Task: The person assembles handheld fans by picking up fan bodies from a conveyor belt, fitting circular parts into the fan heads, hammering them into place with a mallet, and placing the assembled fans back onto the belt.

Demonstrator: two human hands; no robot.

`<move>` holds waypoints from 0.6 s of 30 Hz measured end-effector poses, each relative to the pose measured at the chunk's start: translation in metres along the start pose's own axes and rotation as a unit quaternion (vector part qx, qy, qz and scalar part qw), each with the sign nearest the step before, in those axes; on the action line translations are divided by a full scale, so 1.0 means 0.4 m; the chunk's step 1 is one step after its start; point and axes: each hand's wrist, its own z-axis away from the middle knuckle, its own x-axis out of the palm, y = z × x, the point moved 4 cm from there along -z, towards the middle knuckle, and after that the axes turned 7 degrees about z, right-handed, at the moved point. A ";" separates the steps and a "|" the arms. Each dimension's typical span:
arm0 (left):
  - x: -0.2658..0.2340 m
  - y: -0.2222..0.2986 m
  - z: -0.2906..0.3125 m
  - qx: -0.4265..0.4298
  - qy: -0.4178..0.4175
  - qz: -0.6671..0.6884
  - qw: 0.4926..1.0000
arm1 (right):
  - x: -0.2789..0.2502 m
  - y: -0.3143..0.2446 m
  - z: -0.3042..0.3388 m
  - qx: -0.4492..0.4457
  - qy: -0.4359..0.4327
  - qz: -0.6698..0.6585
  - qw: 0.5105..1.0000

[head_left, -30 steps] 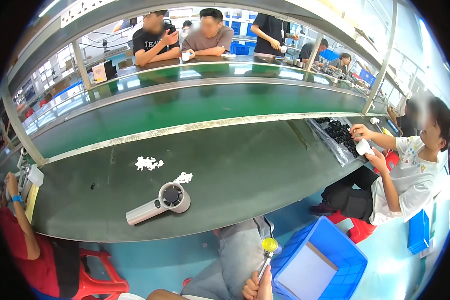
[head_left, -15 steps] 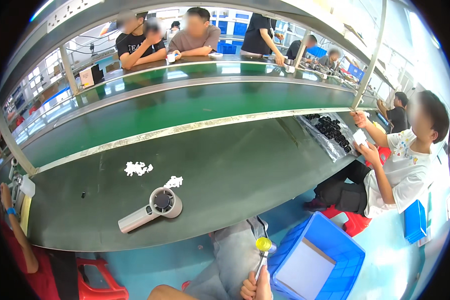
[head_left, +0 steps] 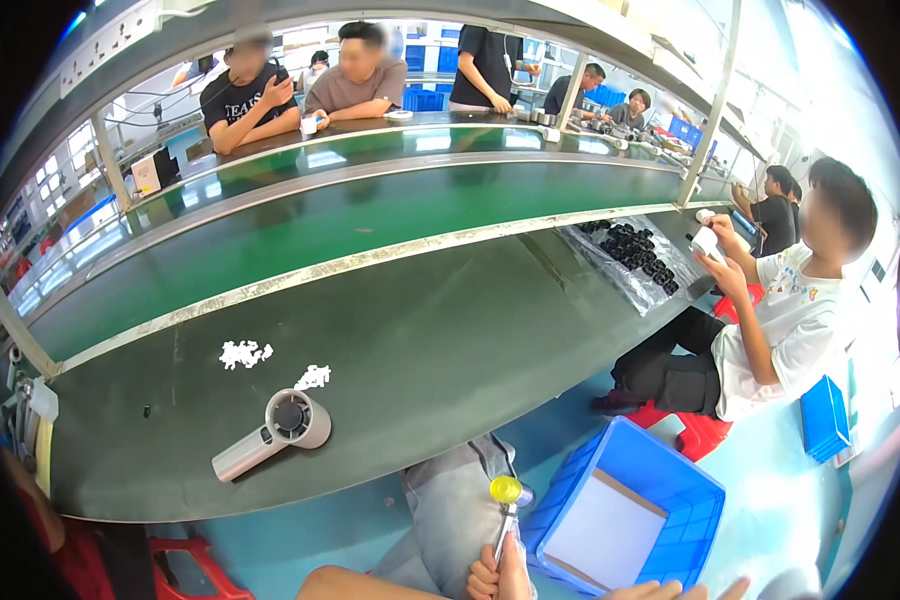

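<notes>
My left hand (head_left: 500, 578) is wrapped round the metal handle of a small mallet (head_left: 507, 492), held upright above my grey trouser leg. The mallet has a yellow face on one end of its head. At the lower edge my right hand (head_left: 675, 590) is partly in view, fingers stretched apart, holding nothing that shows. On the dark green table lies a beige handheld fan (head_left: 253, 455) with a round head and a black hub. Just behind it are two small heaps of white plastic parts (head_left: 245, 354). A tiny black piece (head_left: 147, 411) lies farther left.
A blue crate (head_left: 620, 432) with a pale sheet inside stands right of my leg. A seated co-worker (head_left: 780, 330) handles a white part beside a clear bag of black parts (head_left: 632, 258). Beyond the table runs a green conveyor (head_left: 360, 225); more people are behind it.
My right hand has come into view at the lower edge. The whole view has shifted, so the table's things sit farther left. My left hand still grips the mallet.
</notes>
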 end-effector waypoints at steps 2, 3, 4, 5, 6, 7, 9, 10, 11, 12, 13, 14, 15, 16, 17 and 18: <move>-0.004 -0.021 -0.009 -0.035 0.003 0.015 0.999 | 0.003 0.002 0.007 -0.003 -0.003 0.005 1.000; -0.007 0.002 -0.012 0.030 -0.003 -0.023 0.999 | 0.004 0.003 0.016 -0.004 -0.001 0.007 1.000; -0.005 0.020 -0.011 0.095 -0.008 -0.061 0.994 | -0.041 0.028 -0.042 0.008 -0.122 0.024 0.992; 0.003 0.028 -0.010 0.090 -0.008 -0.062 0.994 | -0.088 0.055 -0.078 0.013 -0.121 0.023 0.992; 0.014 0.037 -0.016 0.100 -0.009 -0.058 0.993 | -0.117 0.060 -0.096 0.003 -0.145 -0.018 0.989; 0.028 0.047 -0.021 0.111 -0.009 -0.055 0.992 | -0.152 0.075 -0.099 -0.008 -0.168 -0.058 0.984; 0.037 0.005 -0.019 0.121 -0.020 -0.093 0.988 | -0.139 0.071 -0.119 0.025 -0.143 -0.041 0.989; 0.043 0.001 -0.018 0.126 -0.023 -0.102 0.986 | -0.113 0.054 -0.090 0.024 -0.157 -0.030 0.987; 0.046 -0.003 -0.016 0.130 -0.027 -0.113 0.985 | -0.087 0.037 -0.070 0.023 -0.172 -0.019 0.985; 0.021 -0.026 -0.048 0.042 -0.017 -0.046 0.998 | -0.075 0.024 -0.055 0.024 -0.148 -0.010 0.989; 0.010 -0.037 -0.067 0.038 -0.018 -0.046 0.998 | -0.118 0.056 -0.076 0.028 -0.147 -0.012 0.989; -0.008 -0.067 -0.079 -0.031 0.005 -0.010 0.999 | -0.184 0.099 -0.131 0.039 -0.175 -0.056 0.982; -0.028 -0.097 -0.079 -0.104 0.025 0.014 0.994 | -0.156 0.100 -0.151 0.059 -0.211 -0.098 0.971; -0.024 -0.082 -0.059 -0.097 -0.010 -0.040 0.994 | -0.162 0.115 -0.144 0.063 -0.132 -0.098 0.984; -0.051 -0.091 -0.040 -0.111 -0.009 -0.062 0.992 | -0.130 0.114 -0.123 0.085 -0.144 -0.091 0.982; -0.061 -0.111 -0.011 -0.176 -0.085 -0.081 0.977 | -0.133 0.093 -0.099 0.074 -0.126 -0.085 0.986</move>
